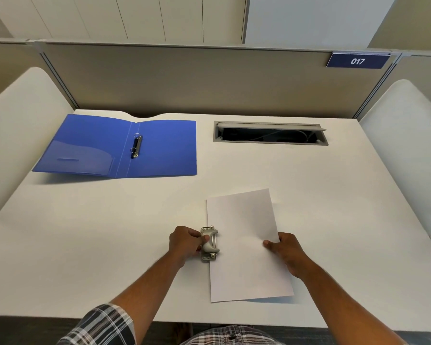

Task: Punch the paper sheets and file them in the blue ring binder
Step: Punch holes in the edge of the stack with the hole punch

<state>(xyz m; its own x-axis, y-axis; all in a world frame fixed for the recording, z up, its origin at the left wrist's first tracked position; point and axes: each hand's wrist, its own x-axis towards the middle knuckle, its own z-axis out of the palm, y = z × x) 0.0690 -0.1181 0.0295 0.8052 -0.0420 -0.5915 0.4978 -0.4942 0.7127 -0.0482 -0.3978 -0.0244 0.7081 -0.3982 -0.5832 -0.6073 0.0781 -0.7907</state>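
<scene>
Head view is showing the left hand (184,242) gripping the hole punch (210,244) low centre, the right hand (285,252) pinching the paper sheets (246,245) whose left long edge is sitting in its slot, blue ring binder (120,145) lying open upper left.

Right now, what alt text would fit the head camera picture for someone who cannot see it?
A left hand grips a grey hole punch on the left edge of white paper sheets, pinched by the right hand. A blue ring binder lies open farther back on the white desk.
</scene>
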